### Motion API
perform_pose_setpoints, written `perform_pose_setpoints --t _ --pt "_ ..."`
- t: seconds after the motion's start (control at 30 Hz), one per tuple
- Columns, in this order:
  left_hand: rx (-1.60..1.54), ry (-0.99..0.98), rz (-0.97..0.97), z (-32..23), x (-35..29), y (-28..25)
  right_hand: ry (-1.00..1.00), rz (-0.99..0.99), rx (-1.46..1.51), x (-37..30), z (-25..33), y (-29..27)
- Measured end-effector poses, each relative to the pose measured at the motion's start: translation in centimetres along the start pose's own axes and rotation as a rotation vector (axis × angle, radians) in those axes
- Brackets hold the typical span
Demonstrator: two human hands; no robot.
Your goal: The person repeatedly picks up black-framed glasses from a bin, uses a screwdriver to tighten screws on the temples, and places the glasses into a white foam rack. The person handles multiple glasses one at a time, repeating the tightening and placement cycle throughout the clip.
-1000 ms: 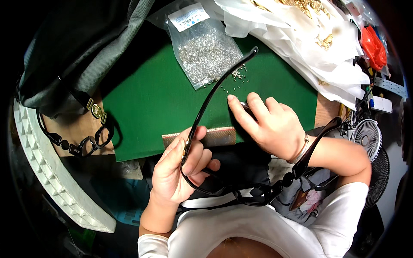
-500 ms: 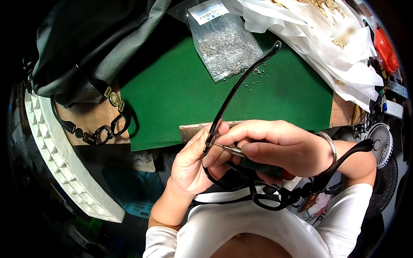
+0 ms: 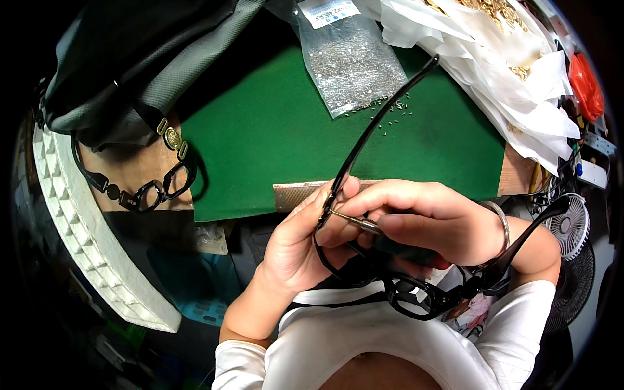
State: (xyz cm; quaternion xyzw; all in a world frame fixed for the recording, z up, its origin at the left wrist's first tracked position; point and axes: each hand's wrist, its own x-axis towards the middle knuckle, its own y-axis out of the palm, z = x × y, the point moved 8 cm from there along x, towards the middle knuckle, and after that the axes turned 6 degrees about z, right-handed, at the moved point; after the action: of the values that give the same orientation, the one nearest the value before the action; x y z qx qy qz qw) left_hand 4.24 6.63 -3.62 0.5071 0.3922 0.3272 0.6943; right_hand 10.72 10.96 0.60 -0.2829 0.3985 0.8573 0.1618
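A black eyeglasses frame (image 3: pixel 361 144) is in my left hand (image 3: pixel 289 250), whose fingers pinch it around one hinge. One temple points up and away over the green mat, and the lens rims hang below my hands. The other temple reaches right, beside my right forearm. My right hand (image 3: pixel 448 218) is closed around a small screwdriver (image 3: pixel 368 225) with a thin metal shaft. Its tip meets the frame at the hinge, between my left fingers. Most of the handle, dark with some red, is hidden by my right palm. Any screw at the tip is too small to see.
A clear bag of small metal screws (image 3: pixel 354 68) lies on the green mat (image 3: pixel 260 149), with loose screws spilled beside it. White wrapping (image 3: pixel 468 84) holds gold-coloured parts at right. Another black pair of glasses (image 3: pixel 151 195) rests at left. A fan (image 3: pixel 570 224) stands at right.
Both hands and the glasses sit slightly further right in view, and the upraised temple looks more edge-on. The background has shifted a little too. The screwdriver tip stays at the hinge.
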Motion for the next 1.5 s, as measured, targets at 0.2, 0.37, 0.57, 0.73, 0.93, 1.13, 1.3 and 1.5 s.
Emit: perform_pose_setpoints --t 0.2,0.37,0.57,0.73,0.93,1.13,1.3,1.5 --pt "0.052 -0.008 -0.005 0.0 0.0 -0.3 0.036 0.029 -0.043 0.3 -0.2 0.0" --pt "0.166 0.031 -0.016 -0.5 0.1 -0.3 0.061 0.022 0.313 0.3 -0.8 0.4" --pt "0.109 0.006 0.047 -0.3 0.2 -0.4 0.019 0.001 0.306 0.2 -0.7 0.3" --pt "0.138 -0.007 -0.062 -0.3 0.5 -0.3 -0.025 -0.049 0.194 0.1 -0.9 -0.1" --pt "0.241 0.006 -0.223 -0.9 0.9 -0.4 -0.007 -0.03 -0.042 -0.3 -0.4 -1.7" --pt "0.57 0.426 -0.29 -8.2 -0.3 1.9 -0.596 -0.816 -1.075 -6.5 1.8 -9.7" --pt "1.338 0.706 -0.467 -9.9 -1.8 3.8 -0.484 -0.795 -0.986 -6.7 1.5 -8.3" --pt "2.488 0.55 -0.091 0.3 3.3 8.2 -0.413 -0.777 -0.946 -7.3 1.9 -7.9"
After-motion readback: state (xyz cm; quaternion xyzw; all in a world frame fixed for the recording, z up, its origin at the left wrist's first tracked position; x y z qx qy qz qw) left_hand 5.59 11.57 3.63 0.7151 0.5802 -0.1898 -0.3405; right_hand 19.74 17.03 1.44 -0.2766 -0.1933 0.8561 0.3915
